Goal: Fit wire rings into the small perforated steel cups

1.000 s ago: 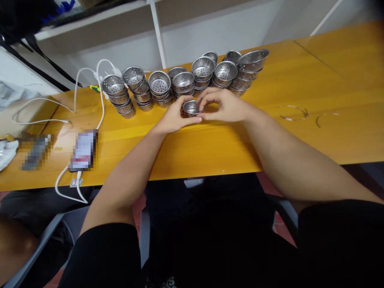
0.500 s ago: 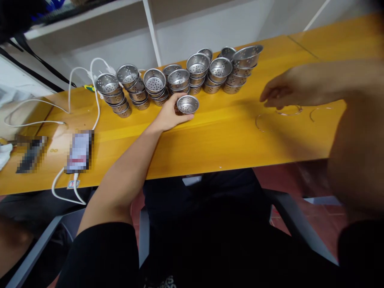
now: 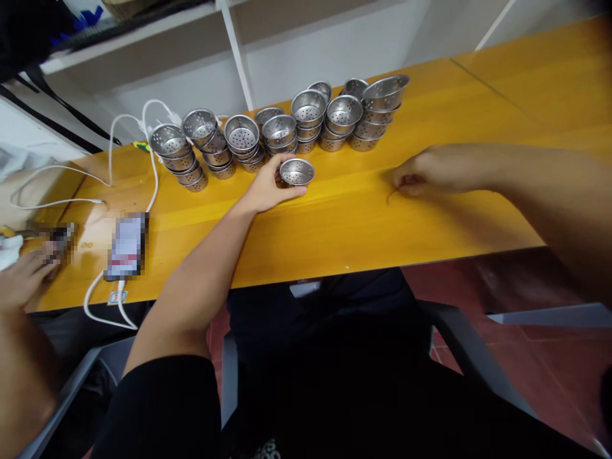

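Observation:
My left hand (image 3: 270, 187) is wrapped round the side of a small perforated metal cup (image 3: 297, 171), which stands upright on the table with its open top facing up. To the right, my right hand (image 3: 415, 173) is low over the tabletop, fingertips pinched together. A thin curved strand (image 3: 391, 196), like fine wire, sticks out from under those fingertips. The fingers and forearm hide whatever else lies beneath them. Just behind the held cup, more perforated cups of the same kind (image 3: 280, 131) stand in a row of leaning, nested stacks.
The yellow wooden table (image 3: 310, 245) runs along a white shelf wall (image 3: 382, 38). At left lie a phone (image 3: 127, 245) on a white cable (image 3: 157, 169) and a second dark device (image 3: 62, 239), with another person's hand (image 3: 29, 274) on it. A taller stack (image 3: 385, 95) ends the row at right.
My right hand has come down and left to the table, and its fingers have closed at the thin strand. My left hand keeps the cup. Another person's hand has appeared at left.

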A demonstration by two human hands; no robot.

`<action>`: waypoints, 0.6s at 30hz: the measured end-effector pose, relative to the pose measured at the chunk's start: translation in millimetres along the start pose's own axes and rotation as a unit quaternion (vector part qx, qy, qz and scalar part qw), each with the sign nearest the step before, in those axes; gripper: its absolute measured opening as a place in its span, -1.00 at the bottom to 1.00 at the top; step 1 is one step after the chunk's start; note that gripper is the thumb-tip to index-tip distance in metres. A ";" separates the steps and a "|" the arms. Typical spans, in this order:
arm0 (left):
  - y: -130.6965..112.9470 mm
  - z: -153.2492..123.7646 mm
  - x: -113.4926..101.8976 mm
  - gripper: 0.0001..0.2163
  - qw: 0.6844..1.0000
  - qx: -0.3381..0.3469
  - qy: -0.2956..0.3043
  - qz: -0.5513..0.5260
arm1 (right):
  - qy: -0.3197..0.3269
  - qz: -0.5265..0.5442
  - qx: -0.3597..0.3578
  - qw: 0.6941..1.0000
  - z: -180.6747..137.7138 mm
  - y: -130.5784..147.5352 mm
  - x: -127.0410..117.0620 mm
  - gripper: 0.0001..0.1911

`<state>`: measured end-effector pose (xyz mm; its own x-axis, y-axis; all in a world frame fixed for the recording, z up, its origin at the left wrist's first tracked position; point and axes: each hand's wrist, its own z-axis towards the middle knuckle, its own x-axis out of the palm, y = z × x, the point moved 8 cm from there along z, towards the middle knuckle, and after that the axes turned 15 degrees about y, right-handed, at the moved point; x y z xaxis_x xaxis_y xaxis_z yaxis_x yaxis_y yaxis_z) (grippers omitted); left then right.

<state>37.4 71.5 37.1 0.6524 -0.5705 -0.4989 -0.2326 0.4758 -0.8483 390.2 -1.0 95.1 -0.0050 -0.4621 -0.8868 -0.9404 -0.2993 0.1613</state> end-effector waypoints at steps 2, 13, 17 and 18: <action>0.6 0.0 0.7 0.13 1.000 -0.001 0.000 -0.006 | 0.094 -0.031 -0.004 0.995 6.5 8.2 9.3 -0.45; 4.6 2.2 -2.2 0.14 1.000 0.009 -0.018 -0.005 | 0.098 -0.075 0.024 0.992 23.8 18.9 6.3 -0.51; -0.8 0.8 -2.0 0.11 1.000 0.009 -0.020 -0.008 | 0.049 -0.018 -0.018 0.998 27.2 14.9 0.4 -0.53; -1.9 0.7 -2.0 0.10 1.000 0.010 -0.020 -0.010 | 0.030 0.000 -0.036 0.999 28.5 14.6 -2.2 -0.53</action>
<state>37.0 72.2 39.8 0.6847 -0.5539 -0.4737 -0.2048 0.4775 -0.8544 366.8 19.5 87.0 0.0180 -0.5104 -0.8597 -0.9138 -0.3573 0.1930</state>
